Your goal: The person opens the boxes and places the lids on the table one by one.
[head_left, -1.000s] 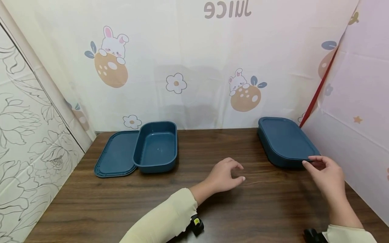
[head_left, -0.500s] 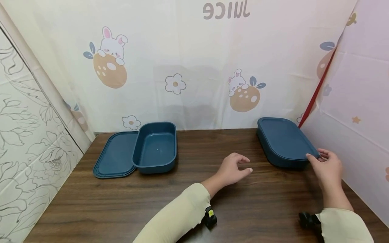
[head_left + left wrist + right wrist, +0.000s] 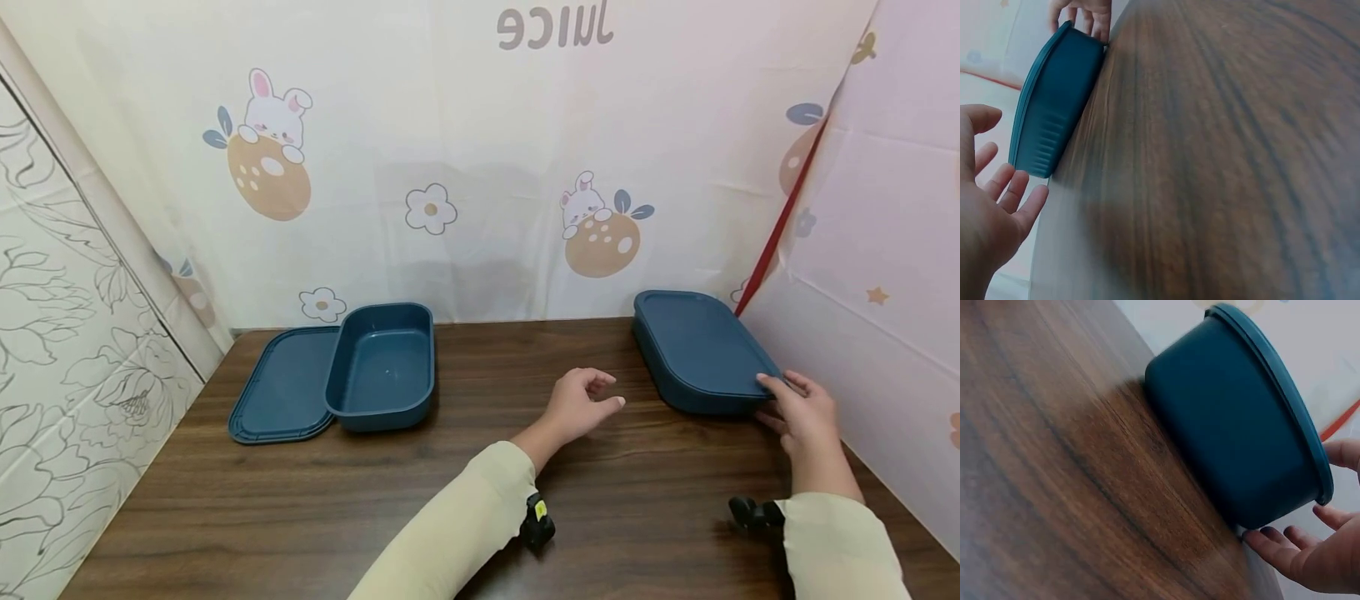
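Observation:
A dark blue lidded food container stands at the back right of the table. At its near right corner is my right hand, thumb on the lid's edge and lower fingers down around the side. In the right wrist view those fingers reach the container's bottom edge, by the table. My left hand is held left of the container, fingers loosely bent and apart, nothing in it. The left wrist view shows its fingertips just short of the container's ribbed end wall.
An uncovered blue container stands at the back left, overlapping a matching flat lid. Behind the wooden table hangs a printed cloth. A pale pink cloth borders the right side.
My left hand has moved right, closer to the lidded container. My right hand has shifted from the lid's front edge around the corner, its lower fingers now down the side. The containers stay put.

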Action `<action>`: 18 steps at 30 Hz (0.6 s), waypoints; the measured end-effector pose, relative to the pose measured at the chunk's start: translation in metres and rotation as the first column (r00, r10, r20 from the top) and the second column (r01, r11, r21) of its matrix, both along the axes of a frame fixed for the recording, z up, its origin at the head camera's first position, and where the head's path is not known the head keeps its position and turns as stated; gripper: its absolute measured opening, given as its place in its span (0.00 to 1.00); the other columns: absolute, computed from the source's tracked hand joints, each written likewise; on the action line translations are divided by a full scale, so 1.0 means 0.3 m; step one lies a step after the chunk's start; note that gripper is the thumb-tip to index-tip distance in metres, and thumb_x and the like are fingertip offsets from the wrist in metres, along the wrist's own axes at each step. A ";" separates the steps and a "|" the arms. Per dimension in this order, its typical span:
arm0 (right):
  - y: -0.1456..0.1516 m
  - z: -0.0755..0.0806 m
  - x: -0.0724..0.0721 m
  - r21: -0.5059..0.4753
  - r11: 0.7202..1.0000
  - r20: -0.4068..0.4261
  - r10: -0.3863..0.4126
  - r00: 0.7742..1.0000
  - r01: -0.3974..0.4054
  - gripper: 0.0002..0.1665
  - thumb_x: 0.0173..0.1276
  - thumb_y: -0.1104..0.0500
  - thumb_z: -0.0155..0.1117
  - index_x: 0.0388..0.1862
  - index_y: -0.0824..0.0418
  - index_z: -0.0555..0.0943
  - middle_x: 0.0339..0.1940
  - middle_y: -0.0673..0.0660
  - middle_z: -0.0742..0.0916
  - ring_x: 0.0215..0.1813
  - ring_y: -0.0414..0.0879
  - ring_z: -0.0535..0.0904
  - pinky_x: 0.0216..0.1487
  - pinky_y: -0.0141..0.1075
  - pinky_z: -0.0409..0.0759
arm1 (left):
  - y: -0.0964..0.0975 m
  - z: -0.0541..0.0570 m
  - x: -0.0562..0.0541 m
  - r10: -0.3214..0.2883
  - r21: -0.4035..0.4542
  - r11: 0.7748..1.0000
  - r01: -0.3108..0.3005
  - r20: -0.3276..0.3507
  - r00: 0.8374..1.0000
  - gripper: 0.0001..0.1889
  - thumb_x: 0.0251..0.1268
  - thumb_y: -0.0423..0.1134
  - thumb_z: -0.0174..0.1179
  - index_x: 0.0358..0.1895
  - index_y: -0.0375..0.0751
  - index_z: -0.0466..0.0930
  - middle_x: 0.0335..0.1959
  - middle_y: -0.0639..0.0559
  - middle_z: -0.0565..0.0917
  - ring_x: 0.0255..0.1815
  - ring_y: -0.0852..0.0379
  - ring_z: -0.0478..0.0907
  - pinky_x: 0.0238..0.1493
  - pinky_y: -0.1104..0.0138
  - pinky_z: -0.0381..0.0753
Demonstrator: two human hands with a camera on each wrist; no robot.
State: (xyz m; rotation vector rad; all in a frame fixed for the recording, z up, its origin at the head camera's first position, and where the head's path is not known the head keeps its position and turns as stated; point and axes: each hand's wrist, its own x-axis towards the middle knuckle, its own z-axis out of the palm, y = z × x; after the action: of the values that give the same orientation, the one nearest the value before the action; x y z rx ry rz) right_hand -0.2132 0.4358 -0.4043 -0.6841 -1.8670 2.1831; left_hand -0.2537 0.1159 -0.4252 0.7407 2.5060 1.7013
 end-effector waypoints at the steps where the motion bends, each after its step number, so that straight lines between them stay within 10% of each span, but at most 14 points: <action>1: 0.004 -0.004 -0.002 -0.026 1.000 -0.007 0.006 1.000 -0.007 0.58 0.63 0.53 0.70 0.81 0.50 0.43 0.79 0.46 0.53 0.28 0.29 0.79 0.27 0.31 0.82 | 0.001 0.002 -0.002 0.005 0.000 1.000 -0.005 0.013 1.000 0.15 0.62 0.43 0.68 0.50 0.46 0.83 0.47 0.52 0.81 0.46 0.61 0.76 0.45 0.72 0.76; 8: 0.024 -0.018 -0.002 -0.073 0.997 -0.011 0.024 1.000 -0.025 0.63 0.56 0.54 0.77 0.80 0.54 0.45 0.59 0.39 0.71 0.30 0.33 0.82 0.28 0.35 0.84 | 0.016 0.007 -0.014 0.023 0.009 1.000 -0.023 0.077 0.997 0.16 0.61 0.44 0.68 0.51 0.48 0.83 0.51 0.50 0.81 0.49 0.62 0.76 0.49 0.70 0.77; 18: 0.023 0.000 0.010 -0.032 0.997 -0.002 0.076 0.997 -0.077 0.57 0.60 0.57 0.74 0.80 0.51 0.48 0.46 0.41 0.72 0.30 0.34 0.83 0.30 0.38 0.85 | 0.021 0.017 -0.013 0.091 0.111 0.988 -0.107 0.138 0.986 0.12 0.59 0.41 0.70 0.46 0.47 0.84 0.45 0.53 0.82 0.47 0.56 0.78 0.45 0.70 0.77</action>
State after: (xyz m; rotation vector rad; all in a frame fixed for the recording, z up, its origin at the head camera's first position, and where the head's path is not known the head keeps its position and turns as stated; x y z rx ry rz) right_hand -0.2102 0.4428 -0.4044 -0.6269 -1.8914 2.2644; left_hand -0.2576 0.1223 -0.4201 0.4975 2.4087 1.8770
